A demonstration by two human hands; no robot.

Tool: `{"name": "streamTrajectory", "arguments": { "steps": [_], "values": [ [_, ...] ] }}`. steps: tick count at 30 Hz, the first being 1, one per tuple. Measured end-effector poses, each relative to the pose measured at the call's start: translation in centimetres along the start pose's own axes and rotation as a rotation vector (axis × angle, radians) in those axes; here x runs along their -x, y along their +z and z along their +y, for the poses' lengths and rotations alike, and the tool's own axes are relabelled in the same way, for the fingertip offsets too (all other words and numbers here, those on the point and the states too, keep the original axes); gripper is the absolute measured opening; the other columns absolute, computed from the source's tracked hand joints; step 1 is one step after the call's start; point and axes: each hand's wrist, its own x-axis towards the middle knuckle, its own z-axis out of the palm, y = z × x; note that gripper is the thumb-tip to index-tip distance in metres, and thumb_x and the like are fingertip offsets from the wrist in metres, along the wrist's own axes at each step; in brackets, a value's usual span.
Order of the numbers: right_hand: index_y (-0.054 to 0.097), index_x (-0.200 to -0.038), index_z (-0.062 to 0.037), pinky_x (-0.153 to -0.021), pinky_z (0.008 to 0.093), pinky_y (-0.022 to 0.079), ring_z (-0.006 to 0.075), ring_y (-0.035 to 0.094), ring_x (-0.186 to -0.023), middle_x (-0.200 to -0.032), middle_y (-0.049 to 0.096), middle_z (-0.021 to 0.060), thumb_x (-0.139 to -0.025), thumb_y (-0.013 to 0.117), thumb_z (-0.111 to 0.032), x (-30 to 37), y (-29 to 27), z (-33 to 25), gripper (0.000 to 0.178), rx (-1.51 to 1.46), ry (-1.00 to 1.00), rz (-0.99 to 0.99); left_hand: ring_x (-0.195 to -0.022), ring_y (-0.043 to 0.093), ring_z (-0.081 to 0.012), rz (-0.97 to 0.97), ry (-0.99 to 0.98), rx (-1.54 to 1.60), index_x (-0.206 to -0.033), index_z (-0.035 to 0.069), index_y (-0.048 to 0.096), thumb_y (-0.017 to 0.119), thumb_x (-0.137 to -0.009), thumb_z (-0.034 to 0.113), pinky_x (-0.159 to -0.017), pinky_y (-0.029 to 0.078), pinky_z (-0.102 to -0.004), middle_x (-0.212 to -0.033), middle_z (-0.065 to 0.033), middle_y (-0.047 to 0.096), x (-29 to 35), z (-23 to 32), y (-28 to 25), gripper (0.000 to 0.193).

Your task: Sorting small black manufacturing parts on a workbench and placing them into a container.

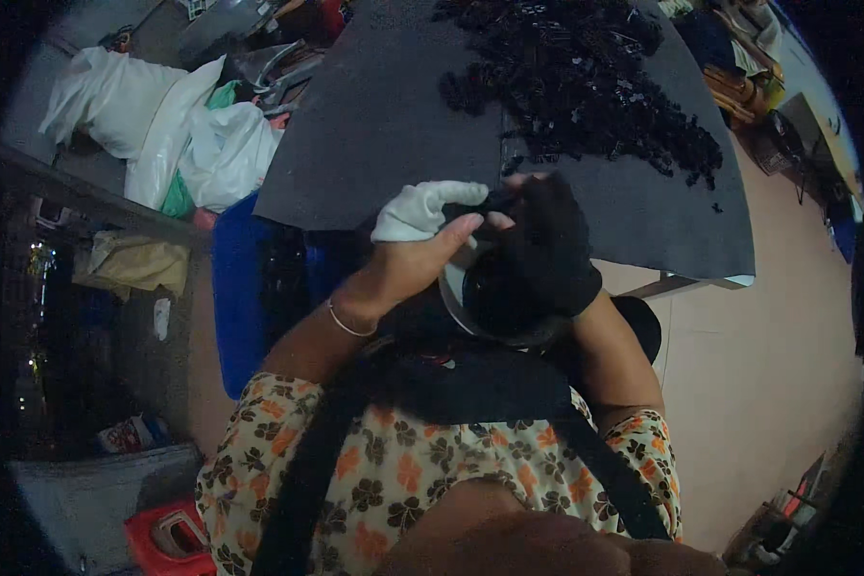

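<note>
Small black piece (496,201), its exact shape too dark to tell, sits pinched between the fingertips of the left hand (418,228), white-gloved with bare thumb, and the right hand (550,245), black-gloved with bare fingertips. Both grips look closed, above a round, pale-rimmed container (453,296). Steady, light pressure from both sides should prevent slipping.

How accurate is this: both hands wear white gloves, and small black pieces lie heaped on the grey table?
Not quite: only the left hand wears a white glove; the right hand wears a black glove, as the head view shows. Small black pieces do lie heaped on the grey table.
</note>
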Motion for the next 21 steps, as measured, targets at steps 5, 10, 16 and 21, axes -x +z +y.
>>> {"name": "streamTrajectory", "arguments": {
  "steps": [5, 10, 16, 21],
  "values": [
    [0.057, -0.101, -0.0014, -0.068, 0.03, 0.046, 0.0184, 0.058, -0.079, -0.081, 0.059, 0.0096, -0.074, 0.069, -0.014, 0.3, 0.6, 0.6, 0.032, -0.39, 0.233, -0.151, -0.081, 0.059, -0.0112, -0.056, 0.144, -0.151, -0.101, -0.001, 0.06, 0.062, -0.08, 0.001, -0.071, 0.049, -0.0242, -0.096, -0.0101, 0.064, 0.4, -0.3, -1.1, 0.021],
    [0.061, -0.091, -0.0009, -0.068, 0.0294, 0.046, 0.017, 0.058, -0.077, -0.078, 0.059, 0.0098, -0.074, 0.068, -0.016, 0.0, -0.6, 0.4, 0.024, -0.464, 0.348, -0.322, -0.085, 0.06, -0.0144, -0.14, 0.119, -0.14, -0.102, 0.0, 0.06, 0.062, -0.08, 0.004, -0.075, 0.048, -0.0269, -0.095, -0.0097, 0.064, 0.7, 0.5, -1.0, 0.022],
    [0.063, -0.089, -0.0032, -0.071, 0.0337, 0.046, 0.0246, 0.06, -0.079, -0.084, 0.061, 0.0139, -0.075, 0.065, -0.021, -1.0, -2.7, 2.2, 0.023, -0.225, 0.285, -0.504, -0.102, 0.054, -0.022, -0.342, 0.185, -0.409, -0.108, 0.004, 0.057, 0.068, -0.075, 0.016, -0.086, 0.044, -0.0324, -0.112, -0.0135, 0.056, -3.9, -0.6, -3.2, 0.037],
    [0.062, -0.095, -0.0062, -0.075, 0.0395, 0.047, 0.0331, 0.058, -0.09, -0.096, 0.06, 0.0166, -0.075, 0.062, -0.023, -2.8, -1.0, 4.4, 0.026, 0.237, -0.079, -0.281, -0.111, 0.047, -0.0371, -0.132, 0.665, -1.163, -0.111, 0.013, 0.056, 0.069, -0.071, 0.035, -0.089, 0.042, -0.043, -0.113, -0.0162, 0.054, -13.8, -3.0, -2.6, 0.047]
  ]
}}
